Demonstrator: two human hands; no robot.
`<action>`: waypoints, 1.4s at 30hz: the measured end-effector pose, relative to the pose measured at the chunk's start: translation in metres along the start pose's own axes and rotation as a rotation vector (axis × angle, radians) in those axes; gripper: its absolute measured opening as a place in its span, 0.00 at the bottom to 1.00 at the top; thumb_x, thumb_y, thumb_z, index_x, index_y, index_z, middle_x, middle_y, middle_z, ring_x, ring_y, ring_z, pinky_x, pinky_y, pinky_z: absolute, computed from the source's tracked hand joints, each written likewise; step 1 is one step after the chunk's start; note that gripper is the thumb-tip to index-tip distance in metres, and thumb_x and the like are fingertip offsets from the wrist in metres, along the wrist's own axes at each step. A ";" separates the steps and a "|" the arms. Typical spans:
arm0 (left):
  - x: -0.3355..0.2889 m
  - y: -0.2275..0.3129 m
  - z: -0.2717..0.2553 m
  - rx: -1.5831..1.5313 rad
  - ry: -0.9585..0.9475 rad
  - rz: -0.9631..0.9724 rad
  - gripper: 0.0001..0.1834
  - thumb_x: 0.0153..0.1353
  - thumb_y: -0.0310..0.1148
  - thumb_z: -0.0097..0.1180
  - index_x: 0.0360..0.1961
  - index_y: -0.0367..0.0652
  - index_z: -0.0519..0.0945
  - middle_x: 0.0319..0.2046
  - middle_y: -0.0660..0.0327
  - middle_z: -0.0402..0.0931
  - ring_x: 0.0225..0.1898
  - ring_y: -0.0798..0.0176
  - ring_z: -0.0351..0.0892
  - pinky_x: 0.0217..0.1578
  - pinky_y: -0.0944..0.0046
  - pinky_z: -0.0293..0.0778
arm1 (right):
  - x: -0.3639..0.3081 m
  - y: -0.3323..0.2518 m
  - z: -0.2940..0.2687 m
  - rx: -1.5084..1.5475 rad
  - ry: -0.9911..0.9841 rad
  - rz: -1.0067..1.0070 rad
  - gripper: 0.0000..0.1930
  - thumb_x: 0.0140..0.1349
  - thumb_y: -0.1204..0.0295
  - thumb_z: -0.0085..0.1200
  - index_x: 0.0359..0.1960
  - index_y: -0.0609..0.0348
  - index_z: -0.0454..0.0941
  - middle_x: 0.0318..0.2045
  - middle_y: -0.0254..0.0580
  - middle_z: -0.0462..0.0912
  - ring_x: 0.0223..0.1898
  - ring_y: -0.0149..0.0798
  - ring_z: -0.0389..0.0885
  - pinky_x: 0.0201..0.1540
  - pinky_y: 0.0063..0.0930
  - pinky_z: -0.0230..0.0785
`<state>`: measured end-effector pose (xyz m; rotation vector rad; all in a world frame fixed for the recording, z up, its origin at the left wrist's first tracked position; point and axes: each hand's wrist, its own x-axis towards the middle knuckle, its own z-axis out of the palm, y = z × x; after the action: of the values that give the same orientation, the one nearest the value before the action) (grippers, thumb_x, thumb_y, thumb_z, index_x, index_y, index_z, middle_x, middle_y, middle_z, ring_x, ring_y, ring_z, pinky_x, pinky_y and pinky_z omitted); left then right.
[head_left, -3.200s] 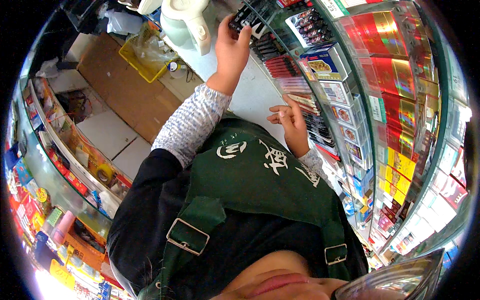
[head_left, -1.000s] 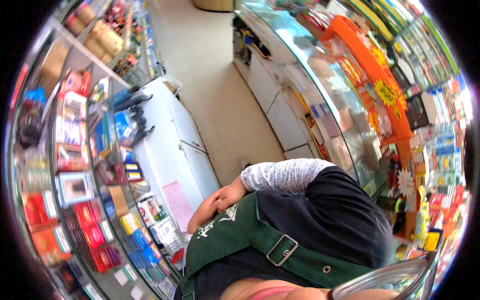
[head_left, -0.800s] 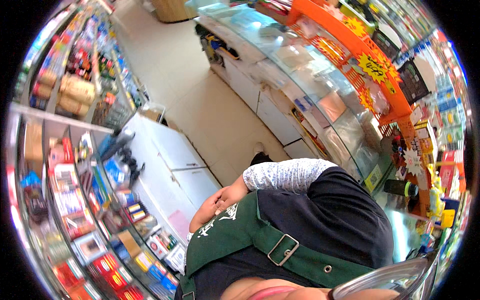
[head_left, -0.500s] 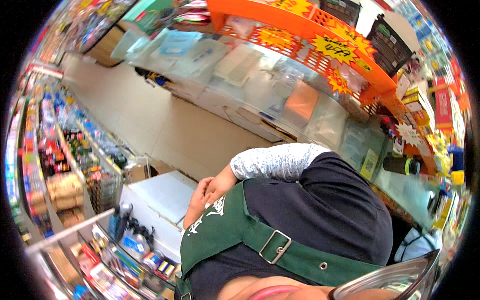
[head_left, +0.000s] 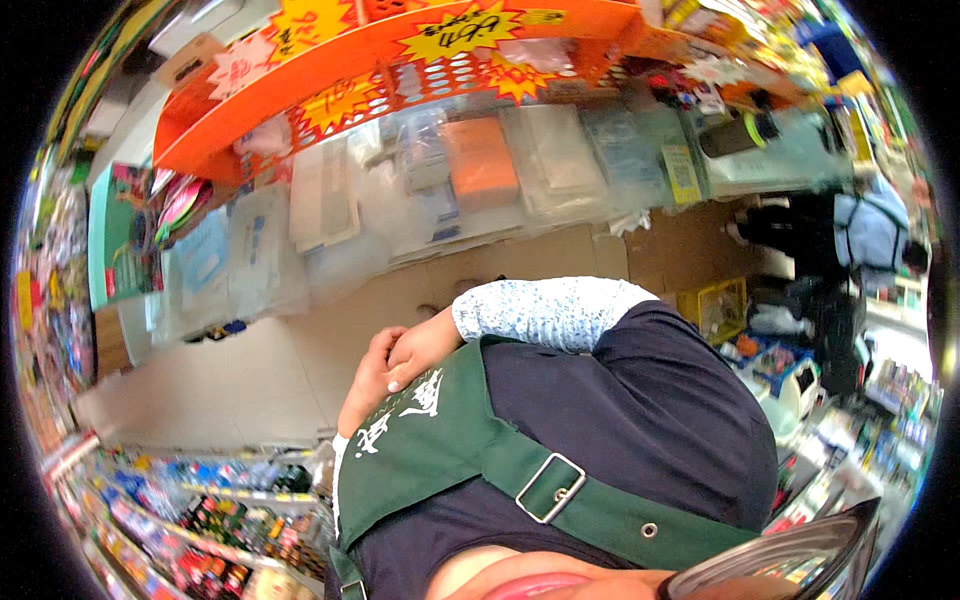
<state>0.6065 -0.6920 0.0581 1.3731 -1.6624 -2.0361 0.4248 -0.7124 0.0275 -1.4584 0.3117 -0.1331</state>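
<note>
My right hand (head_left: pixel 425 350) and my left hand (head_left: pixel 366 388) are clasped together in front of my body, just above the green apron (head_left: pixel 420 425). The fingers of both are closed against each other, and no object shows in them. A white patterned sleeve (head_left: pixel 550 310) covers my right forearm. Most of my left arm is hidden behind the apron. Beyond my hands, a counter carries flat packs in clear plastic (head_left: pixel 325 195) and an orange pack (head_left: pixel 480 160). Neither hand touches these.
An orange perforated rack (head_left: pixel 420 85) with starburst price cards runs along the back of the counter. Shelves of packaged goods (head_left: pixel 220 520) stand at the lower left. At the right, a person in light blue (head_left: pixel 870 230) bends near a yellow crate (head_left: pixel 720 305).
My view has turned to the right: the counter now runs across the top, and the person at the right shows more fully. My hands stay clasped in front of the apron.
</note>
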 end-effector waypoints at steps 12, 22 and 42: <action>0.068 0.030 -0.018 0.700 -0.425 0.566 0.23 0.52 0.32 0.63 0.51 0.42 0.77 0.47 0.56 0.77 0.56 0.49 0.70 0.70 0.41 0.46 | -0.032 -0.009 0.044 -0.072 0.704 0.087 0.23 0.71 0.57 0.50 0.37 0.72 0.79 0.34 0.58 0.83 0.37 0.48 0.81 0.45 0.40 0.71; 0.105 0.065 0.029 0.886 -0.331 0.816 0.19 0.51 0.32 0.65 0.46 0.44 0.78 0.45 0.58 0.78 0.56 0.53 0.73 0.70 0.36 0.44 | -0.088 -0.020 0.054 -0.323 0.979 -0.065 0.17 0.68 0.61 0.53 0.39 0.68 0.79 0.37 0.56 0.81 0.38 0.52 0.81 0.43 0.43 0.72; 0.209 0.300 0.309 0.987 -0.137 1.278 0.29 0.51 0.20 0.62 0.56 0.50 0.79 0.63 0.55 0.70 0.60 0.47 0.74 0.56 0.53 0.76 | -0.570 0.017 -0.041 -0.247 1.959 -0.041 0.43 0.46 0.58 0.77 0.61 0.60 0.65 0.52 0.50 0.79 0.54 0.49 0.79 0.58 0.38 0.71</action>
<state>0.1463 -0.7223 0.1853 -0.0120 -2.6524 -0.5636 -0.1313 -0.5921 0.0802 -1.0924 1.8831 -1.6073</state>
